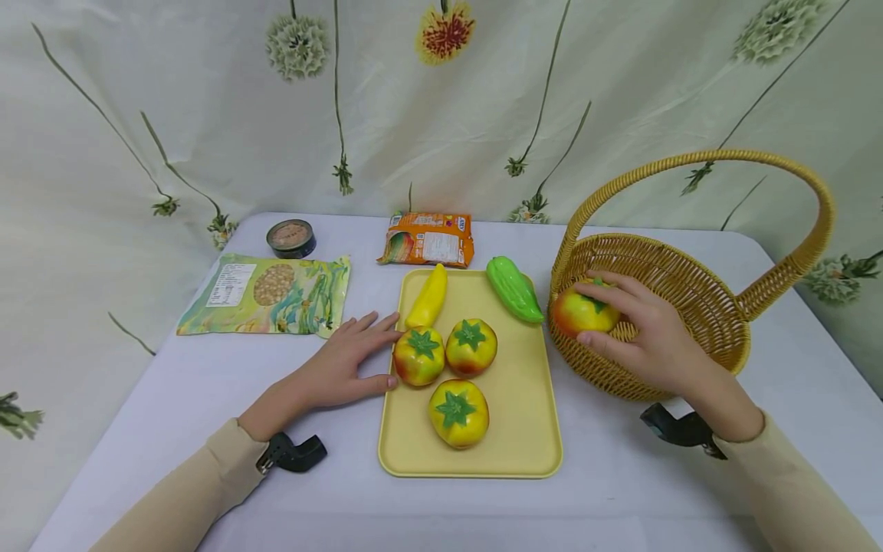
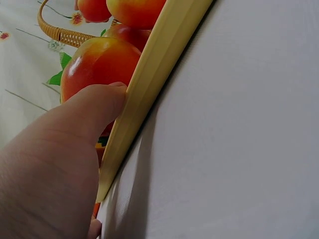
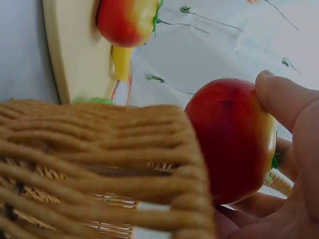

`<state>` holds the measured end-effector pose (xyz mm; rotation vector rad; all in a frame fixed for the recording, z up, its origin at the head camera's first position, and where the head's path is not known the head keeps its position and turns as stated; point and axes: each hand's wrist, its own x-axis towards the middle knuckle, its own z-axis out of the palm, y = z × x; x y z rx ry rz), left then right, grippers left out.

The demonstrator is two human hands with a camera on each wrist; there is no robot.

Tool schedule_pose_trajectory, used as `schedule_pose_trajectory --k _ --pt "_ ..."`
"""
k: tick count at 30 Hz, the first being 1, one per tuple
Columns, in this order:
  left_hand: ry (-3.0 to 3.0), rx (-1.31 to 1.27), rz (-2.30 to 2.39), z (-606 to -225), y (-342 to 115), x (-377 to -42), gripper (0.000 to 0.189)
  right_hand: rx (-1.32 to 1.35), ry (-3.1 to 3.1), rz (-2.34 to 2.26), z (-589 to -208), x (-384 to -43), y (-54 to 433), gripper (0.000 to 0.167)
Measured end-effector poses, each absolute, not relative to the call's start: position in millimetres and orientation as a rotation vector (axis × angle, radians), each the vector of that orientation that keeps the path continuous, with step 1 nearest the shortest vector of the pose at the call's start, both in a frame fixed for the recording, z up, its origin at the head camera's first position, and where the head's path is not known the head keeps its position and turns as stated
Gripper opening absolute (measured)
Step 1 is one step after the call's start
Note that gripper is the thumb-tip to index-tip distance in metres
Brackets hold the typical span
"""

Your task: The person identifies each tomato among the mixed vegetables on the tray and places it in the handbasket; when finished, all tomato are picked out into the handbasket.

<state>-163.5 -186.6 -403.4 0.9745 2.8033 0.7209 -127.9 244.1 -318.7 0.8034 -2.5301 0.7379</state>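
Note:
My right hand grips a yellow-red artificial tomato with a green leafy top, thumb and fingers spread around it. In the head view this tomato overlaps the left rim of the wicker basket. My left hand lies with fingers extended at the left edge of the yellow tray, the thumb tip at its rim in the left wrist view. On the tray are three more such tomatoes, a yellow pepper-like piece and a green pepper at the far right corner.
Behind the tray lies an orange snack packet. A green and yellow pouch and a round tin are at the back left. The basket's tall handle arches above it. A flowered cloth hangs behind the table.

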Motion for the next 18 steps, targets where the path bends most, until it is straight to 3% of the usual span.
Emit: schedule_pose_trajectory --k 18 --pt "2.795 0.961 0.723 -402.7 -186.5 -163.2 0.068 0.615 -2.694 0.752 -328.1 -146.1 254.6 0.052"
